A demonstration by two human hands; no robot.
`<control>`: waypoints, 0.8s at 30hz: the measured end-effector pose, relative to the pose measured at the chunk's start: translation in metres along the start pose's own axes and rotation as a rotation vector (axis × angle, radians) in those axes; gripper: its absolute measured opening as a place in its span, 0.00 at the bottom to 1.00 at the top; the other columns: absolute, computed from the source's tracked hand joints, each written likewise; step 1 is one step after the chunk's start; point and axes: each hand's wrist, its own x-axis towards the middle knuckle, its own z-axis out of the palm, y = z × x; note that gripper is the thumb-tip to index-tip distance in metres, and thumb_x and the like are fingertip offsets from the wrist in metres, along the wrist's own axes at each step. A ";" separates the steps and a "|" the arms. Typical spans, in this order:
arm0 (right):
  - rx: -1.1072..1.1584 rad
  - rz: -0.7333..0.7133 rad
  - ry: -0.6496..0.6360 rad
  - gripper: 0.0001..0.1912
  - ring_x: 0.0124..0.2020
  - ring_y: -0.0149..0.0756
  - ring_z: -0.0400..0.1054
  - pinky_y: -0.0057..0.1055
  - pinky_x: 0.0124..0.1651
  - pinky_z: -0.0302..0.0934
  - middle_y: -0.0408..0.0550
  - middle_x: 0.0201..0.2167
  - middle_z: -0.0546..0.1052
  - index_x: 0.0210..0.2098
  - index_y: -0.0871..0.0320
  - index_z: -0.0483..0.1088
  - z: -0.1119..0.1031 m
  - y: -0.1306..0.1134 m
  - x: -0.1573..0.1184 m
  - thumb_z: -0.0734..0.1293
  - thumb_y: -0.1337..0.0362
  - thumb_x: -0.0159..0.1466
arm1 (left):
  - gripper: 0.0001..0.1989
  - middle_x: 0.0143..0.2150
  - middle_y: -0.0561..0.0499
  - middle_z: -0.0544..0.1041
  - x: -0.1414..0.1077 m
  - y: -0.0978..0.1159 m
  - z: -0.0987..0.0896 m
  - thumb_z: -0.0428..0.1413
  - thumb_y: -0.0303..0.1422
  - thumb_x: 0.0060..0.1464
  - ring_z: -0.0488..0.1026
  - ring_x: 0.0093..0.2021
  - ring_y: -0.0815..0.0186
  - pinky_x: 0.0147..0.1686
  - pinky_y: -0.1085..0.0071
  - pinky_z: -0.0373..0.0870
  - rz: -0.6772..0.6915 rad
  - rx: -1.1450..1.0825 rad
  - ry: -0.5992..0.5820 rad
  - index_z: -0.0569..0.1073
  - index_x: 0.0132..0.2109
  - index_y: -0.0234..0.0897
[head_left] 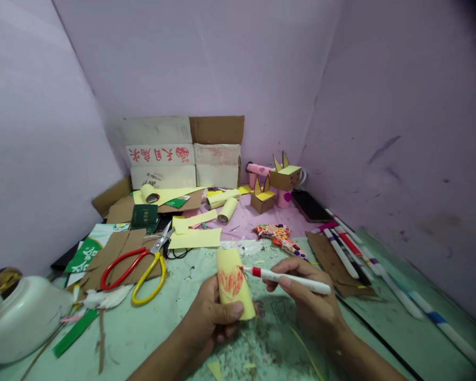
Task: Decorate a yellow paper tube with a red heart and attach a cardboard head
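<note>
My left hand [210, 312] grips a yellow paper-covered tube [229, 264], held tilted, with red-orange scribbles on its side. In my right hand [311, 296] is a white marker [293, 280] with a red band, its tip at the tube's right edge by the scribbles. Beyond the tube lie strips of yellow paper [194, 239] and more yellow tubes [227, 209]. To the left are scissors [143, 264] with one red and one yellow handle loop, blades pointing away.
Several markers [341, 254] and a brown cardboard piece [325, 259] lie at right, near a phone [310, 205]. Cardboard cat-eared figures [285, 178] stand at the back before a flattened carton [162, 153]. A white pot-like vessel [27, 317] sits at left.
</note>
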 end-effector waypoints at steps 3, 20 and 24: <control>0.012 0.011 -0.008 0.10 0.25 0.40 0.68 0.32 0.27 0.56 0.47 0.22 0.78 0.29 0.57 0.75 0.000 -0.001 0.000 0.71 0.56 0.55 | 0.31 0.30 0.43 0.80 0.001 -0.003 -0.001 0.70 0.44 0.30 0.56 0.13 0.81 0.10 0.81 0.43 0.003 -0.016 0.002 0.68 0.40 0.32; -0.124 0.014 0.042 0.10 0.25 0.40 0.68 0.33 0.28 0.54 0.47 0.22 0.78 0.29 0.56 0.75 0.005 -0.007 -0.003 0.69 0.56 0.56 | 0.30 0.27 0.49 0.77 0.000 -0.001 0.001 0.68 0.43 0.35 0.57 0.14 0.79 0.11 0.80 0.49 0.067 0.156 0.068 0.68 0.43 0.31; -0.126 0.019 0.044 0.09 0.26 0.41 0.68 0.32 0.27 0.54 0.47 0.22 0.78 0.29 0.56 0.75 0.007 -0.007 -0.004 0.69 0.56 0.56 | 0.30 0.27 0.49 0.76 0.000 -0.001 0.000 0.68 0.44 0.36 0.57 0.14 0.78 0.10 0.80 0.50 0.068 0.171 0.063 0.68 0.42 0.31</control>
